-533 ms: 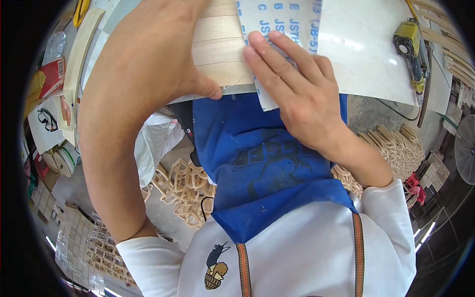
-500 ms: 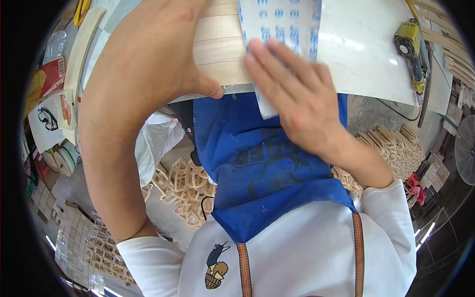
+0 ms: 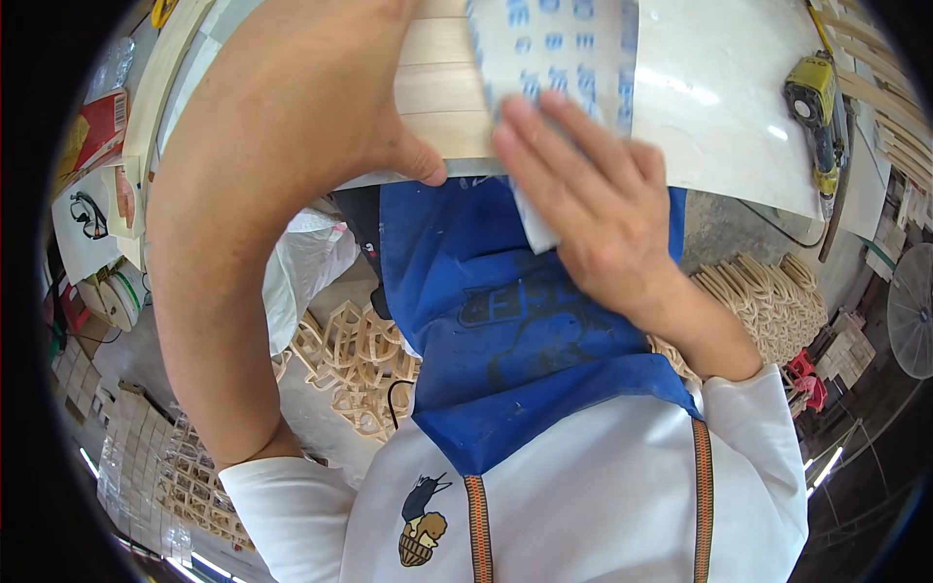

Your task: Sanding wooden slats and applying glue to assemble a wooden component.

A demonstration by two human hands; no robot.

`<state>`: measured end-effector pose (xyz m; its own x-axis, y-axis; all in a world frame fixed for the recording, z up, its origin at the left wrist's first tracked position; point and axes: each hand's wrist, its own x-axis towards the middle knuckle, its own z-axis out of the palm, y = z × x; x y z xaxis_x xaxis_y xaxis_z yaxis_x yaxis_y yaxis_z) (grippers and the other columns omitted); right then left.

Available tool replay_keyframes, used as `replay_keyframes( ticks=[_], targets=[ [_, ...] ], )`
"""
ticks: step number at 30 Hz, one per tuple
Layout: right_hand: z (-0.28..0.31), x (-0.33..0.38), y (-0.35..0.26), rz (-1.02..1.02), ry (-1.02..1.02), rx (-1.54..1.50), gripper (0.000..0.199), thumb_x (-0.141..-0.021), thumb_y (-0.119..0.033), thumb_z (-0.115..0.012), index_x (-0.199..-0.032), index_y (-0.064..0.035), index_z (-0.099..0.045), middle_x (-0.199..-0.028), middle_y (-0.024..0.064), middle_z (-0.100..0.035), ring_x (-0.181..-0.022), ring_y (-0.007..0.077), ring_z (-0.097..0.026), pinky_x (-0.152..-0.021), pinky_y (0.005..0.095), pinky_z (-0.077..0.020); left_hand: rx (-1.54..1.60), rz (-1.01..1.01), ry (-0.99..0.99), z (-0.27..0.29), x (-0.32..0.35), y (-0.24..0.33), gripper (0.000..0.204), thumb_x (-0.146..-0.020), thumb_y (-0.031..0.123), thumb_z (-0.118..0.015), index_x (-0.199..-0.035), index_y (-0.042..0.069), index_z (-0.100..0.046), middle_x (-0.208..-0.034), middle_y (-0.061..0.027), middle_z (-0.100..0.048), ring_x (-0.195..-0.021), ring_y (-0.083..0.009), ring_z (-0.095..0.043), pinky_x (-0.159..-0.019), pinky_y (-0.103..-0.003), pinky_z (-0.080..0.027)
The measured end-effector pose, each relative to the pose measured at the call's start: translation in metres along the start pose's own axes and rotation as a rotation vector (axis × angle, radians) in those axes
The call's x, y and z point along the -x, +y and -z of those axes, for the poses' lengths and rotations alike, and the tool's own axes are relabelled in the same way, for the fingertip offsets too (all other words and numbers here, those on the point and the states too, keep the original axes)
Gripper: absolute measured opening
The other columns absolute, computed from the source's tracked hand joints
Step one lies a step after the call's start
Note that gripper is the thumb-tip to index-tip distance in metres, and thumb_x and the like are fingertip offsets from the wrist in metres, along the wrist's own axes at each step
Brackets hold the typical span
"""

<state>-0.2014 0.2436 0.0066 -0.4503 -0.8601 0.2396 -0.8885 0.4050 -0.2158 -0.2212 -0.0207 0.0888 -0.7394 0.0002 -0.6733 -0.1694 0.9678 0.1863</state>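
My right hand (image 3: 603, 209) lies with its fingers stretched and close together over a white sheet of sandpaper (image 3: 598, 39) with blue print on its back. The sheet's lower end hangs past the bench edge, in front of my apron. Under and left of it, pale wooden strips (image 3: 447, 92) lie side by side. My left hand (image 3: 364, 117) bears on the left side of these strips, its thumb stretched along their near edge. The other left fingers are hidden past the top of the picture.
The white bench top (image 3: 719, 117) ends close to my blue apron (image 3: 525, 291). At its right lies a yellow-green power tool (image 3: 812, 107). Wooden frames (image 3: 364, 355) are heaped on the floor at left, more stacked wooden pieces (image 3: 763, 306) at right. A fan (image 3: 911, 311) stands far right.
My right hand has shifted slightly toward me and to the right, and the sandpaper has moved with it. My left hand stays at the strips.
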Motion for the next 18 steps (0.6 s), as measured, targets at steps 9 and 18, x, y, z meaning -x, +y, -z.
replay_keyframes(
  ticks=[9, 18],
  targets=[
    [0.009, -0.002, 0.009, -0.017, -0.002, 0.021, 0.045, -0.104, -0.012, -0.067, -0.148, -0.0127, -0.071, -0.165, 0.0009, -0.063, -0.151, 0.0186, -0.059, -0.097, 0.034, -0.0425, 0.055, 0.046, -0.087, -0.004, -0.002, 0.004, 0.151, -0.055, 0.066, -0.105, -0.171, -0.002, -0.038, -0.181, -0.0234, -0.034, -0.17, -0.0331, -0.029, -0.139, -0.041, -0.025],
    [0.012, 0.007, 0.013, -0.034, 0.038, -0.019, 0.048, -0.106, -0.012, -0.066, -0.154, -0.0135, -0.069, -0.164, 0.0002, -0.065, -0.152, 0.0173, -0.059, -0.103, 0.0312, -0.042, 0.038, 0.048, -0.006, -0.007, -0.001, -0.001, 0.152, -0.054, 0.065, -0.106, -0.171, -0.002, -0.038, -0.181, -0.0236, -0.033, -0.169, -0.0339, -0.031, -0.138, -0.042, -0.026]
  ],
)
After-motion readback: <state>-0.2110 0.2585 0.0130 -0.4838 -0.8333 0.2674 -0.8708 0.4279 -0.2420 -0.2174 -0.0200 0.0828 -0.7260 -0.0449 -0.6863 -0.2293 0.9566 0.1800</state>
